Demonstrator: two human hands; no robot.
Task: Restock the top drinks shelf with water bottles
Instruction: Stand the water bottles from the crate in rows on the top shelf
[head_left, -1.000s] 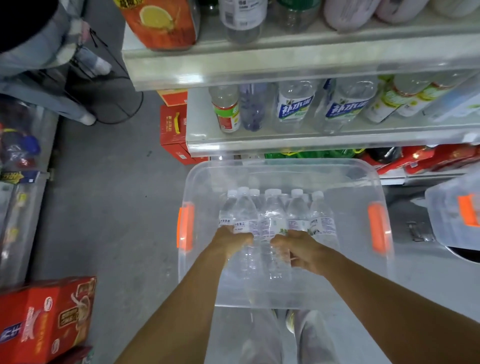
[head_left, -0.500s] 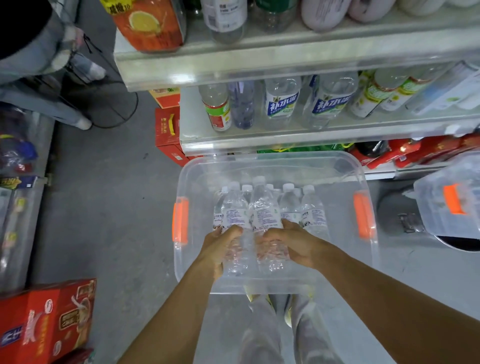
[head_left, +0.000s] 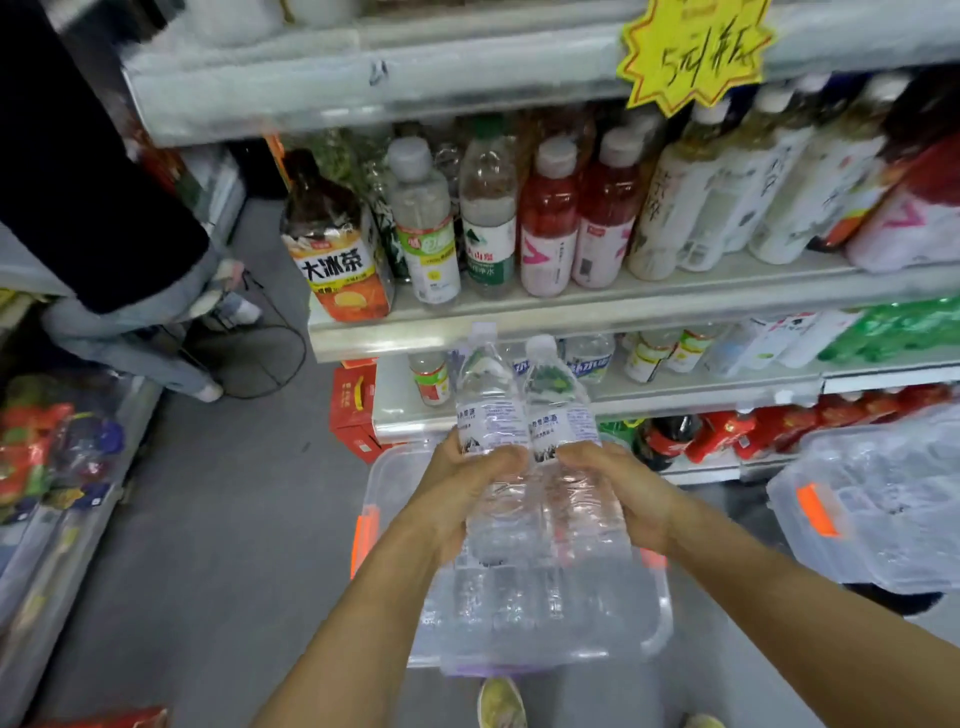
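Left hand curled round 1 water bottle, right hand curled round a 2nd bottle. Both upright, side by side and touching, raised above a clear bin with more bottles inside. Caps level with the edge of a drinks shelf. Yellow price sign hung above.

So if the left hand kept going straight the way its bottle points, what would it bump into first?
Probably the front edge of the drinks shelf: the cap of the left hand's water bottle sits just under it, though depth is unclear.
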